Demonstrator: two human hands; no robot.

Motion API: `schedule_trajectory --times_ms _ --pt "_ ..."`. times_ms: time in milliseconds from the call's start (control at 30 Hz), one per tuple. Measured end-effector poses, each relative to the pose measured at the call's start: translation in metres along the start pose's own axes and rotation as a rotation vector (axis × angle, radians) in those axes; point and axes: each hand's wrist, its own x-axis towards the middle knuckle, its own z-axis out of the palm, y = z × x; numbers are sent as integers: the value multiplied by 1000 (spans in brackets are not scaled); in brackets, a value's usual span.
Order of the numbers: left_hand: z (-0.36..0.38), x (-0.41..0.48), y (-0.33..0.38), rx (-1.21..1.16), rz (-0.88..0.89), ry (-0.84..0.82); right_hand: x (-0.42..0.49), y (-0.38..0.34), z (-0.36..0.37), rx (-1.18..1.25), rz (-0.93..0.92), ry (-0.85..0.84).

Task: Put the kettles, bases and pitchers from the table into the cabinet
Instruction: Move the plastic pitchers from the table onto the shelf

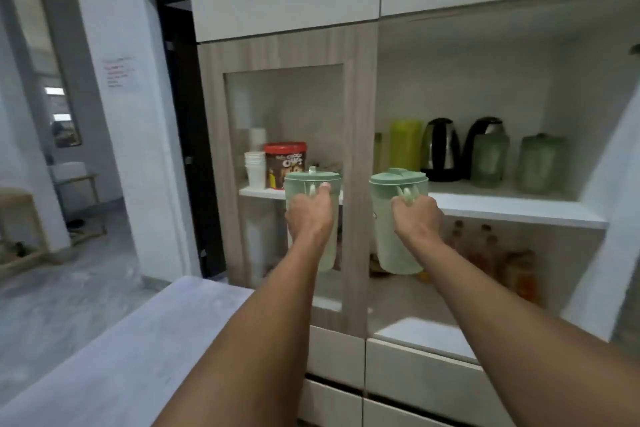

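in the head view, the left hand (309, 215) is wrapped around the handle of one pale green pitcher (313, 184), thumb pressed up near the lid, and the right hand (417, 217) is fisted around the handle of a second pale green pitcher (394, 246). both pitchers hang in the air in front of the cabinet (360, 114), the left one before the glass door (287, 107), the right one before the open bay, its lid about level with the white shelf (512, 206). they look like thin, translucent plastic with snap-on lids, and no liquid shows through the walls, so they are probably light and fairly stiff, though the sides would likely flex if squeezed; the moulded handle is the sensible place to hold, as both hands do, since the smooth walls could be slippery. each pitcher stands upright, long axis vertical, lid on top, handle turned back toward the person, so the spout side probably faces into the cabinet, though the spouts themselves are hard to make out. on the shelf, well back, stand a yellow-green pitcher (406, 146), two black and steel kettles (441, 149) and two more greenish pitchers (542, 163); bare shelf remains in front of them. behind the glass sit a red cereal tub (284, 163) and stacked white cups (254, 170). the grey table (114, 357) edge lies low at the left.
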Motion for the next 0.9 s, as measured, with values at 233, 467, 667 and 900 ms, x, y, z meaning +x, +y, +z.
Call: schedule_trajectory --times_ms 233,467,667,900 --pt "153 10 37 4 74 -125 118 45 -77 19 -23 183" --pt "278 59 44 -63 90 -120 242 84 -89 27 -80 147" --pt "335 114 23 -34 55 -58 317 102 -58 53 -98 49" --pt "378 202 3 -21 28 -71 387 118 30 107 -103 -77"
